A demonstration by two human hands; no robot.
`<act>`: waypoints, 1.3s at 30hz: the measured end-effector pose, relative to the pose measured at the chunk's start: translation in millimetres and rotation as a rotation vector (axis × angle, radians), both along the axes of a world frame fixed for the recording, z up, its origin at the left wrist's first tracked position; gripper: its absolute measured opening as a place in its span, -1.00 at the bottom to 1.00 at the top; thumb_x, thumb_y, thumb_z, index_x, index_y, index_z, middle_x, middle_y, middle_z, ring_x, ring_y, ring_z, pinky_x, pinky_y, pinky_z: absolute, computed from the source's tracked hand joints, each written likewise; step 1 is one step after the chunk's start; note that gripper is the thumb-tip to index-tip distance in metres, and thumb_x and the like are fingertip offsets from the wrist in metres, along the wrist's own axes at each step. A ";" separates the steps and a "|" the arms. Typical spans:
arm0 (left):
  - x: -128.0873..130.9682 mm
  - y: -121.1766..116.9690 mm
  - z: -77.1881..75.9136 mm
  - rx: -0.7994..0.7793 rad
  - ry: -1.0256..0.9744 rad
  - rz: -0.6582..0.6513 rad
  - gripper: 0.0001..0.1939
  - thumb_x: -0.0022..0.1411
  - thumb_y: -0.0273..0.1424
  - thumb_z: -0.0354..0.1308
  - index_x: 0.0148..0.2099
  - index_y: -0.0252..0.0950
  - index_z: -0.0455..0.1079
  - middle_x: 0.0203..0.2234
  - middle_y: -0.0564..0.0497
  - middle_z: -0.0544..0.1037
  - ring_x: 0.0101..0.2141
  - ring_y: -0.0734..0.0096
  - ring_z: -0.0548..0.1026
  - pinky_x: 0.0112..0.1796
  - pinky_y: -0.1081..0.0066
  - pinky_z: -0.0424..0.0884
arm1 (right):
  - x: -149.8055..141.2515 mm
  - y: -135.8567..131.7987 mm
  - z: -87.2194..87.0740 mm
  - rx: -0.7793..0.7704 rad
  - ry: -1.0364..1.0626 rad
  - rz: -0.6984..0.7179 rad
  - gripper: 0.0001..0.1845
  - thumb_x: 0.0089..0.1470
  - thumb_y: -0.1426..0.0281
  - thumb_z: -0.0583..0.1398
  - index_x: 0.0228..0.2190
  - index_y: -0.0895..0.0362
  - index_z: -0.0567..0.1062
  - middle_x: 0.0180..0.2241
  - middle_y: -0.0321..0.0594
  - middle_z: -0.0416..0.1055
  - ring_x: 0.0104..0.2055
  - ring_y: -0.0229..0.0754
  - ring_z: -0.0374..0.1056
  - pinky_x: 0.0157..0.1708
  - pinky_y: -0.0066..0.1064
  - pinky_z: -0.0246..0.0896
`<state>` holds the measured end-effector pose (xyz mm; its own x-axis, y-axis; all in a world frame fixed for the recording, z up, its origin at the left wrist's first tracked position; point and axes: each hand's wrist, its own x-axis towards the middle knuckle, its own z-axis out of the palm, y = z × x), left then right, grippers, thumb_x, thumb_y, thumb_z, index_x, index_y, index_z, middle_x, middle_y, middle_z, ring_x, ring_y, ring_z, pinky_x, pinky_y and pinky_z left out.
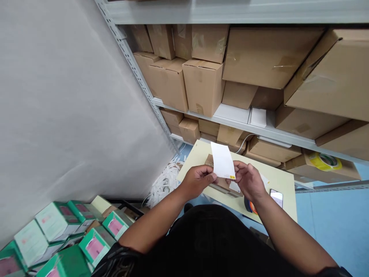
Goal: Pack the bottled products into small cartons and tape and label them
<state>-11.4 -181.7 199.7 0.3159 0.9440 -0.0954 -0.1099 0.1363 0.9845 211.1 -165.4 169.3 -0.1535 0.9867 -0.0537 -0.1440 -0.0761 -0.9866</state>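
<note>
A white paper label (223,161) with a small yellow mark at its lower right corner is held up over the table. My left hand (198,179) pinches its lower left edge between thumb and fingers. On the other side, my right hand (248,180) has its curled fingers at the label's right edge. Below the label lies a brown cardboard box (225,185) on the pale yellow table (192,159), partly hidden by the label and my hands. A phone (276,197) lies to the right of my right hand, and a tape roll (253,207) is partly covered by my wrist.
Metal shelves (239,122) with several cardboard boxes (201,82) stand behind the table. Clear yellow tape (325,161) rests on a lower box. Green and white boxes (93,246) are stacked at lower left, and white paper strips (164,181) lie by the wall (72,96).
</note>
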 end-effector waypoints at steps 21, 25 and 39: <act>4.1 -5.0 -17.9 0.013 -0.224 0.153 -0.61 0.13 -0.10 0.48 -0.26 -0.32 0.53 -0.41 -0.07 0.70 -0.35 0.30 0.63 -0.21 0.32 0.52 | -39.3 -27.4 23.8 -0.229 0.238 -0.224 -0.55 -0.11 0.05 0.50 -0.37 0.16 0.61 -0.63 -0.33 0.41 -0.61 -0.29 0.25 -0.62 -0.44 0.22; 3.9 -5.7 -19.9 0.041 -0.207 0.155 -0.64 0.19 -0.10 0.43 -0.25 -0.32 0.54 -0.40 -0.06 0.69 -0.35 0.32 0.63 -0.21 0.34 0.52 | -41.0 -29.1 21.3 -0.200 0.209 -0.235 -0.54 -0.09 0.02 0.48 -0.36 0.16 0.62 -0.63 -0.33 0.40 -0.61 -0.28 0.24 -0.62 -0.42 0.22; 2.3 0.8 -21.8 0.065 -0.212 0.135 -0.68 0.23 -0.14 0.39 -0.30 -0.30 0.49 -0.42 0.03 0.60 -0.42 0.42 0.55 -0.25 0.37 0.49 | -44.2 -24.4 14.5 -0.255 0.234 -0.195 -0.58 -0.07 0.06 0.49 -0.37 0.15 0.61 -0.63 -0.34 0.40 -0.60 -0.28 0.24 -0.62 -0.43 0.21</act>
